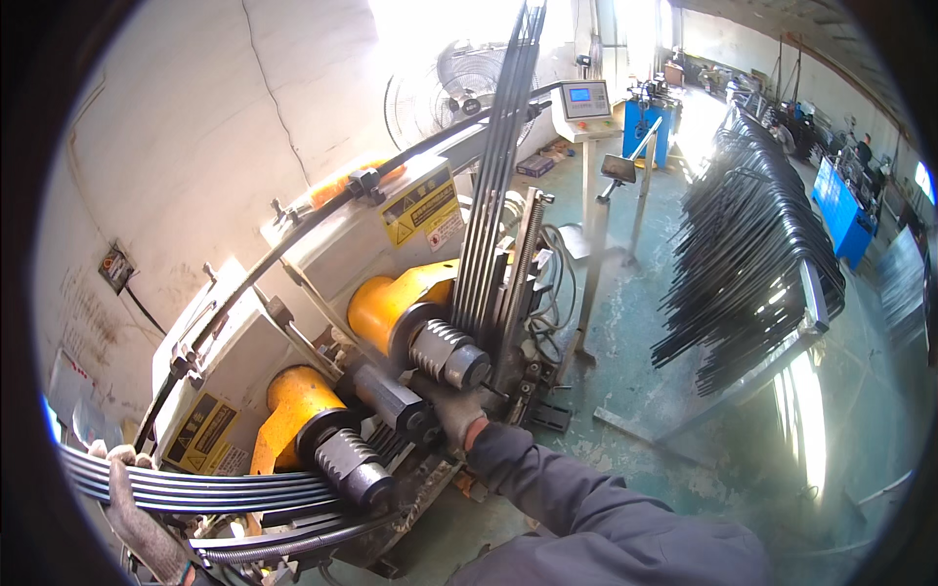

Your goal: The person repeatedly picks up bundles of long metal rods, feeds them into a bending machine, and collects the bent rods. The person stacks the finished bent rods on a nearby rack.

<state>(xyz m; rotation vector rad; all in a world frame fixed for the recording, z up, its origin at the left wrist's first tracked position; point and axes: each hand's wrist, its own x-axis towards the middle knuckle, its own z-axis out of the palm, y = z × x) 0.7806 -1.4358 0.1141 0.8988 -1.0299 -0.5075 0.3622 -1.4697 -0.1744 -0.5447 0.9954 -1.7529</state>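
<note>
At the lower left, my left hand (132, 503) in a grey work glove is closed round a bundle of thin dark metal rods (225, 490), its fingers over their top side. These rods run into a bending machine (366, 234) with yellow arms and ribbed dark rollers. Rods of the same kind (489, 205) rise steeply from the machine's right side. My right hand (457, 414), also gloved, reaches in beside the dark hexagonal centre block (389, 396), below the right ribbed roller (447, 354). Its fingers are mostly hidden by the machine parts.
A control box with a small screen (584, 100) stands behind the machine. On the right, many bent dark rods (747, 234) hang over a metal rack (813, 293). A wire-guard fan (469, 88) stands by the bright window. Loose cables (557, 283) hang near the machine's right end.
</note>
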